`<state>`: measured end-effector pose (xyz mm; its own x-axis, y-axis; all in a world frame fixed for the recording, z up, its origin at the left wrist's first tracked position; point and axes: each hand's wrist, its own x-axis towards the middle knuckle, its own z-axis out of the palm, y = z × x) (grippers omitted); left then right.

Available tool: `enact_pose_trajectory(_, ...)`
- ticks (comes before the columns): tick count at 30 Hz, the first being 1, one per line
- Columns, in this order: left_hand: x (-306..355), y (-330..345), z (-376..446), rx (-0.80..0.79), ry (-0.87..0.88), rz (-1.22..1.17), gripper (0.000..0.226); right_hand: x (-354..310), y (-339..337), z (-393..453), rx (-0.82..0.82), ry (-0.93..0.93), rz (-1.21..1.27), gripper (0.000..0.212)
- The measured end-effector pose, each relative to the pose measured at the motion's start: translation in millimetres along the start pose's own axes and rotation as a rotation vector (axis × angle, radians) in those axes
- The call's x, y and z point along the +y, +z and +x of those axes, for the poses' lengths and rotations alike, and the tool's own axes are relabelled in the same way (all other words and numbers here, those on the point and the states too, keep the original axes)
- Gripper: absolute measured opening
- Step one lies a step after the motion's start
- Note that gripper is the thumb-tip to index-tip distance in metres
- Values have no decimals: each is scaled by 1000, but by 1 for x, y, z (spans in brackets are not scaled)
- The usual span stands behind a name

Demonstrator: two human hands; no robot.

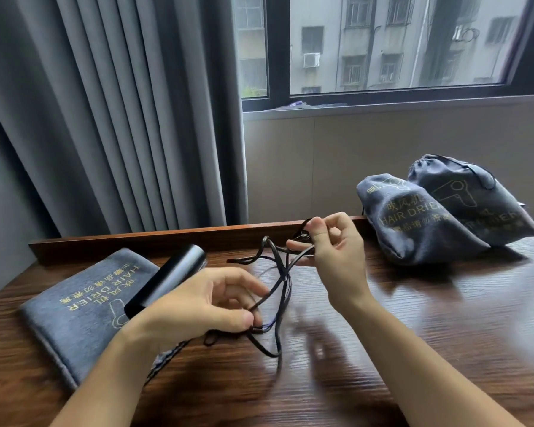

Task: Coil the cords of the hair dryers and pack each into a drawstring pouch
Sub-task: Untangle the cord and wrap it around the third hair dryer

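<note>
Coiling step in hand: my left hand (216, 306) pinches the cord (278, 278) low over the counter (413, 334), my right hand (330, 245) pinches a loop higher up. Hair dryer (170, 277) lies on the flat pouch (84, 306). Next, I judge: gather the loose loops evenly before bagging.

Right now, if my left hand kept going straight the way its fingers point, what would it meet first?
The left hand points right, across the wooden desk. It already pinches the dark cord, so more cord loops come first, then probably the right forearm. Depth is hard to judge here.
</note>
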<state>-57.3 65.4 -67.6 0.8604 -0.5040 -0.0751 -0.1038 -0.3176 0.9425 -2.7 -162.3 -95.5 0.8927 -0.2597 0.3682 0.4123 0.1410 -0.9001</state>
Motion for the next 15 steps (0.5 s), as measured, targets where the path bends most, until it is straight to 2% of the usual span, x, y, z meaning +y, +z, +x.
enact_pose_trajectory(2, 0, 2, -1, -65, -37, 61, 37, 4, 3, -6, -70, -152, -150, 21)
enact_pose_trajectory(4, 2, 7, -2, -73, 0, 71, 41, 8, 6, -11, -156, -293, -315, 25)
enact_pose_trajectory(7, 6, 17, 2, 35, 71, -59, 33, 9, 12, -21, -232, -430, -445, 29)
enact_pose_trajectory(9, 6, 25, 9, 130, 54, -158, 32, 7, 16, -29, -295, -462, -458, 29)
enact_pose_trajectory(12, -1, 30, 14, 209, 94, -102, 27, 5, 19, -34, -389, -499, -483, 34)
enact_pose_trajectory(15, -6, 27, 17, 292, 86, -130, 21, 7, 18, -31, -316, -449, -387, 27)
